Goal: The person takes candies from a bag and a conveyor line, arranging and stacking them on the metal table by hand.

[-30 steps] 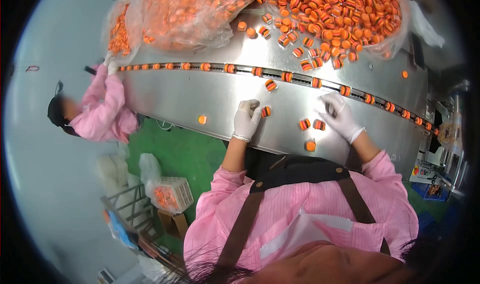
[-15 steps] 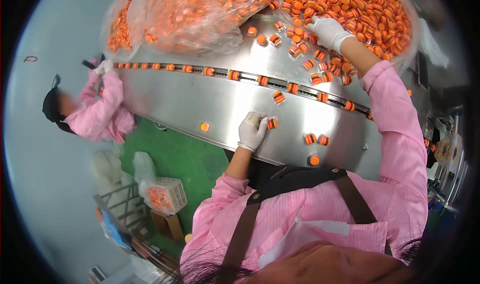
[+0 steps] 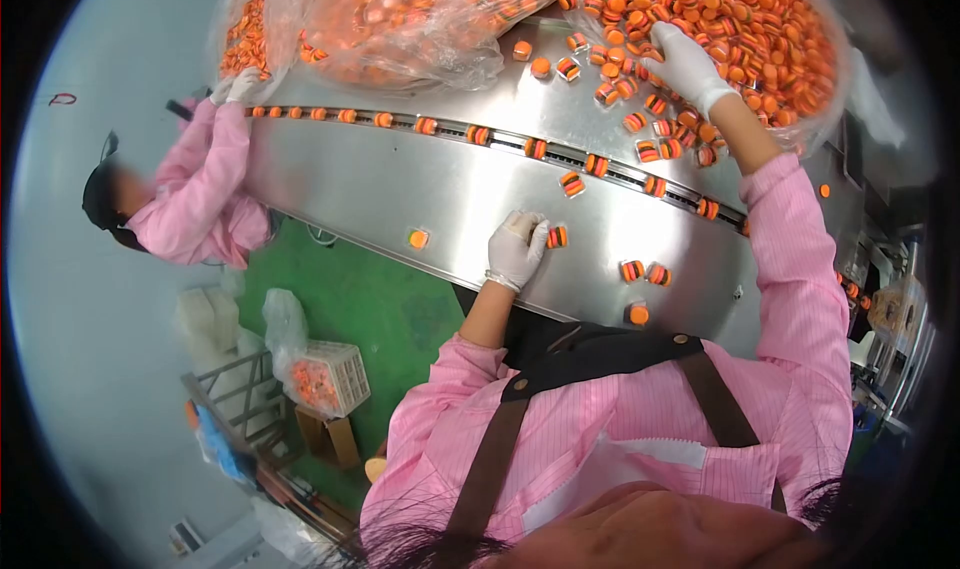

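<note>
My left hand (image 3: 518, 251), in a white glove, rests low over the metal table with its fingers curled in; what they hold, if anything, is hidden. Right beside its fingertips lies a small burger-shaped piece (image 3: 557, 237), orange with dark and red layers, in clear wrap. My right hand (image 3: 690, 69), also gloved, reaches to the near left edge of a large heap of the same pieces (image 3: 745, 44). Its fingers are stretched out with the thumb apart, and no piece shows clearly in its grasp. Several loose pieces (image 3: 648, 151) lie below that hand.
A conveyor channel (image 3: 565, 157) carrying spaced pieces crosses the table (image 3: 440, 184). Large clear bags (image 3: 400, 39) of pieces stand at the back left. A co-worker (image 3: 200, 194) in pink reaches to a bag at the far end. A white crate (image 3: 345, 379) stands on the green floor.
My right hand's fingers have straightened over the heap's edge. The left hand stays beside the same piece. The co-worker's hands have moved up to the bag. The whole view has shifted slightly.
</note>
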Motion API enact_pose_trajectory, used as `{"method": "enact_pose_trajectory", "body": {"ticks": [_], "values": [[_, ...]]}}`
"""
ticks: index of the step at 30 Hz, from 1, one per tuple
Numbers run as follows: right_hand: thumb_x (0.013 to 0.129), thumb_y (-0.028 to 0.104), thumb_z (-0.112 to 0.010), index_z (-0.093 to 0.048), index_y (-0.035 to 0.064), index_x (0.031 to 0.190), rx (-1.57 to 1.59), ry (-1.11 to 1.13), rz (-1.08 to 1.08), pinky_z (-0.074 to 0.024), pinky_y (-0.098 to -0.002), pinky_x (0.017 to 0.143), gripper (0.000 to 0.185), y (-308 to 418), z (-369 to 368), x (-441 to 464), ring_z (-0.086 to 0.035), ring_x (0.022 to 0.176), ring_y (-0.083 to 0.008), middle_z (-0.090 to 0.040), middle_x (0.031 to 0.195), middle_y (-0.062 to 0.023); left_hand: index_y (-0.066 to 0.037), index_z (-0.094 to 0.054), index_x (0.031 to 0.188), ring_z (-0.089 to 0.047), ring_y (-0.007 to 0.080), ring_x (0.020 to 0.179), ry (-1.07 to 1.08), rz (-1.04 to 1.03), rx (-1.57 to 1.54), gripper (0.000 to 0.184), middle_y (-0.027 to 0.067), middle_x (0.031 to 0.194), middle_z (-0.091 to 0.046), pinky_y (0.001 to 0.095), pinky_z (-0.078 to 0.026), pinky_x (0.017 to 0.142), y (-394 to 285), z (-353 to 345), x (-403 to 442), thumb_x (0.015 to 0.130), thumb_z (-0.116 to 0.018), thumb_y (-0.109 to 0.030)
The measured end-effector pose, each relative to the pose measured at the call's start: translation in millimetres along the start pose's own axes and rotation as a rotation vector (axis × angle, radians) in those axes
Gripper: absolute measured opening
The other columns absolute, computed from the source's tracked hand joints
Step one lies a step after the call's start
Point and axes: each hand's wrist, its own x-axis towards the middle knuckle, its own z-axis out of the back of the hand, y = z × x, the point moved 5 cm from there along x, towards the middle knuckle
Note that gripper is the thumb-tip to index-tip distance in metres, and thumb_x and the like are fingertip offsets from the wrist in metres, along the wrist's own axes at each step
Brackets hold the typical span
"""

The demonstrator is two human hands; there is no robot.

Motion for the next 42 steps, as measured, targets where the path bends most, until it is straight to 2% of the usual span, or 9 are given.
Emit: {"method": "enact_pose_trajectory", "body": {"ticks": [2,6,12,16,19,24,26,33,42], "values": [[0.082,0.019,-0.072,-0.043,0.0040,0.083,0.331,0.002,-0.103,-0.0496,-0.0367,0.072,0.033,-2.5,0.1,-20.6,-0.063,0.082,-0.0247,-0.057,0.079,-0.0119,-0.006,-0.065,0.088,-0.062,0.0336,0.077,0.001,-0.001,0.006,0.017,0.0136,0.084,-0.063,0.0409,-0.050,0.067,1.9,-1.2,-0.4,0.091,-0.060,-0.023],[0.085,0.013,-0.071,-0.036,0.0100,0.075,1.004,0.076,-0.094,-0.0503,-0.0284,0.075,0.036,22.9,-8.9,-107.2,-0.060,0.086,-0.0108,-0.063,0.087,-0.0070,-0.005,-0.067,0.089,-0.062,0.0286,0.072,-0.032,-0.042,0.023,0.018,0.0125,0.081,-0.062,0.0367,-0.049,0.064,2.7,-1.6,-2.0,0.091,-0.062,-0.022],[0.080,0.008,-0.074,-0.034,0.0059,0.070,0.663,0.068,-0.218,-0.0495,-0.0304,0.076,0.041,16.9,-41.3,-225.8,-0.064,0.087,-0.0172,-0.067,0.090,-0.0101,-0.006,-0.067,0.098,-0.062,0.0224,0.070,0.054,-0.010,-0.049,0.022,0.0094,0.085,-0.064,0.0337,-0.049,0.064,1.3,-1.5,-5.8,0.086,-0.067,-0.025],[0.076,0.005,-0.073,-0.058,-0.0008,0.086,0.445,-0.201,-0.004,-0.0501,-0.0357,0.077,0.019,13.2,-51.5,-272.4,-0.061,0.086,-0.0291,-0.060,0.092,-0.0134,-0.009,-0.065,0.106,-0.063,0.0279,0.078,0.144,-0.028,-0.027,0.036,0.0084,0.092,-0.063,0.0370,-0.051,0.068,-18.4,4.1,-6.2,0.080,-0.073,-0.033],[0.070,0.007,-0.078,-0.053,0.0033,0.080,0.292,-0.263,0.018,-0.0463,-0.0399,0.084,0.027,8.0,-62.8,-294.1,-0.057,0.095,-0.0311,-0.059,0.098,-0.0134,-0.011,-0.065,0.109,-0.063,0.0281,0.084,0.065,-0.242,0.055,0.039,0.0087,0.096,-0.062,0.0374,-0.052,0.071,-25.9,-4.5,-7.4,0.079,-0.074,-0.034],[0.066,0.013,-0.081,-0.043,0.0064,0.081,0.316,-0.182,0.062,-0.0446,-0.0433,0.087,0.041,11.6,-49.1,-302.1,-0.055,0.100,-0.0350,-0.056,0.105,-0.0180,-0.012,-0.066,0.109,-0.063,0.0285,0.088,0.145,-0.148,0.109,0.038,0.0097,0.099,-0.062,0.0373,-0.053,0.074,-25.9,-13.8,-9.5,0.078,-0.074,-0.033],[0.069,0.012,-0.077,-0.044,0.0059,0.088,0.482,-0.240,0.054,-0.0437,-0.0439,0.090,0.040,8.5,-37.6,-294.8,-0.054,0.103,-0.0367,-0.055,0.109,-0.0195,-0.013,-0.067,0.109,-0.063,0.0285,0.088,0.136,-0.159,0.095,0.037,0.0098,0.099,-0.062,0.0369,-0.053,0.074,-24.8,-15.1,-8.6,0.079,-0.074,-0.032],[0.079,0.008,-0.065,-0.057,0.0039,0.099,0.119,-0.383,0.180,-0.0453,-0.0411,0.088,0.022,-2.0,23.2,-142.6,-0.056,0.097,-0.0327,-0.059,0.098,-0.0139,-0.016,-0.071,0.107,-0.065,0.0273,0.087,0.106,-0.127,0.032,0.030,0.0095,0.101,-0.062,0.0353,-0.054,0.074,-12.0,-20.1,-10.1,0.079,-0.074,-0.026],[0.084,0.006,-0.056,-0.054,0.0018,0.110,-0.457,0.079,-0.005,-0.0529,-0.0440,0.078,0.026,-20.5,-31.8,-16.6,-0.065,0.095,-0.0344,-0.064,0.106,-0.0199,-0.016,-0.071,0.107,-0.065,0.0266,0.086,0.085,-0.137,0.028,0.028,0.0089,0.102,-0.062,0.0340,-0.054,0.074,-14.1,-13.8,-8.2,0.080,-0.073,-0.023]]}}
